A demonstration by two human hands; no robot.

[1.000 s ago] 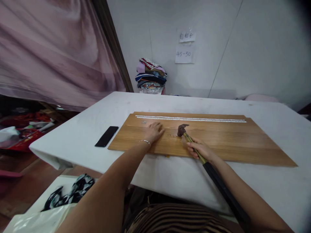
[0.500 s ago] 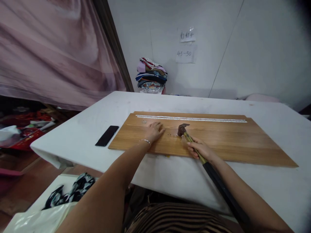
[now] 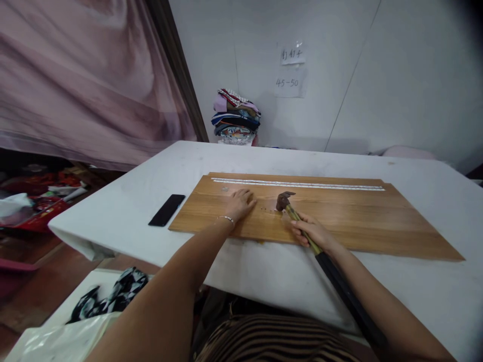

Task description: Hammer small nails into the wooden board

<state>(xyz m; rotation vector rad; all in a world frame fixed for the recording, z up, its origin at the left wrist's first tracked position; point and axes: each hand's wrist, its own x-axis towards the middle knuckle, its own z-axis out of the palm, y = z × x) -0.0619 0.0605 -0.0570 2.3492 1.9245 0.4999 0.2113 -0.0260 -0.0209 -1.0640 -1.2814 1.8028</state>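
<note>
My right hand (image 3: 311, 230) is wrapped around the upper handle of a claw hammer (image 3: 335, 274), below its rusty head. The head rests on or just above the wooden board (image 3: 362, 216); I cannot tell which. To the left of the head, a short row of small nails (image 3: 266, 209) shows in the board. My left hand (image 3: 240, 203) lies flat on the board, left of those nails, with its fingers spread and a bracelet at the wrist. Beyond its fingertips lies a small group of loose nails (image 3: 225, 189). A white measuring strip (image 3: 298, 184) runs along the board's far edge.
The board lies on a table with a white cover (image 3: 128, 211). A black phone (image 3: 166, 210) is left of the board. Folded cloths (image 3: 236, 118) are stacked at the back by the wall. A patterned cloth (image 3: 126, 291) lies on a white surface at lower left.
Both hands and the hammer hold nearly the same places. The whole view has shifted very slightly.
</note>
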